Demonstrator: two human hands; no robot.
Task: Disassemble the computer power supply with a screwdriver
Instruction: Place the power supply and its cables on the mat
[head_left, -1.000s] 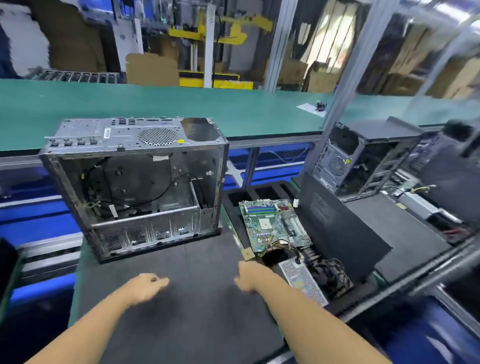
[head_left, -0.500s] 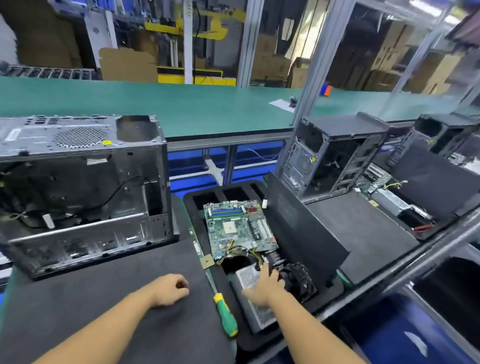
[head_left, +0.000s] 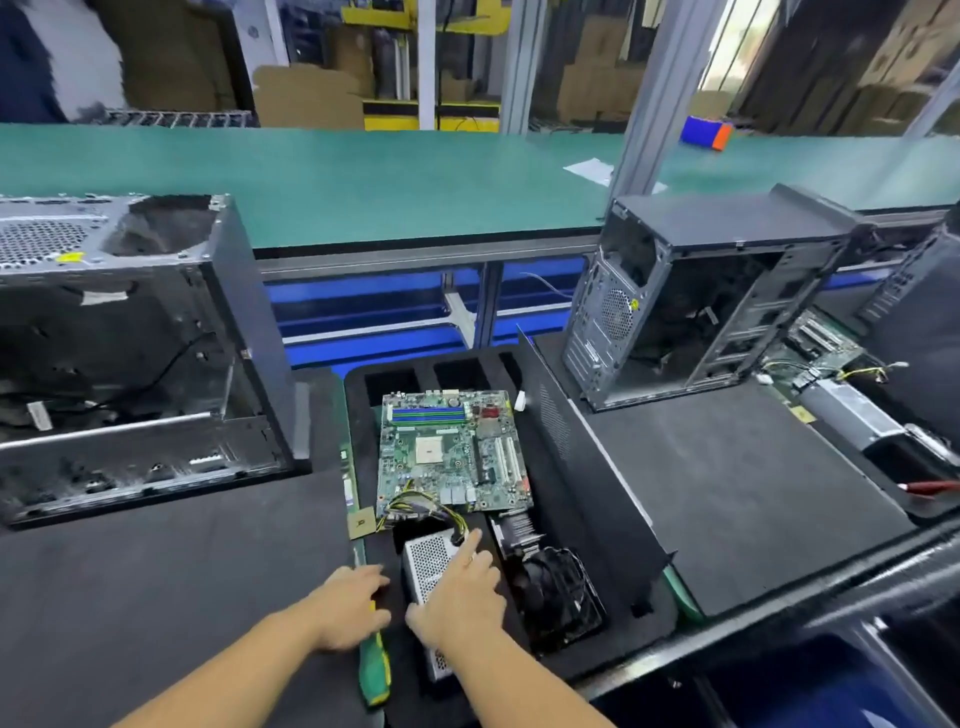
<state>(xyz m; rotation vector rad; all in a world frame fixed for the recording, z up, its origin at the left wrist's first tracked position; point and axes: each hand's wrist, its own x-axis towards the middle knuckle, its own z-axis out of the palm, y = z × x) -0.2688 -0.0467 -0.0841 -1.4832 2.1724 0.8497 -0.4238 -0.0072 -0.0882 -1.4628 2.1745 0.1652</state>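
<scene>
The step in hand looks like picking up the tool and getting the power supply (head_left: 428, 564) out of the tray (head_left: 356, 410). To do it well, take the screwdriver (head_left: 375, 670), just left of the power supply, by its green handle and not by the thin metal part. Then lift the power supply straight up with a firm hold on both sides. Mind the yellow and black wires (head_left: 415, 506) at its far end, which reach onto the board (head_left: 452, 452) just behind it. A hard pull could drag the board. The flat black mat (head_left: 156, 597) to its left looks like a good spot to set it down and reach the screws.

The left hand (head_left: 348, 605) lies on top of the screwdriver, just left of the power supply. Its fingers look flat and not wrapped round the tool. The right hand (head_left: 462, 592) rests flat on top of the power supply, wide open, with the first finger stretched toward the wires. It holds nothing. A black fan (head_left: 561, 592) sits just right of the power supply.
</scene>
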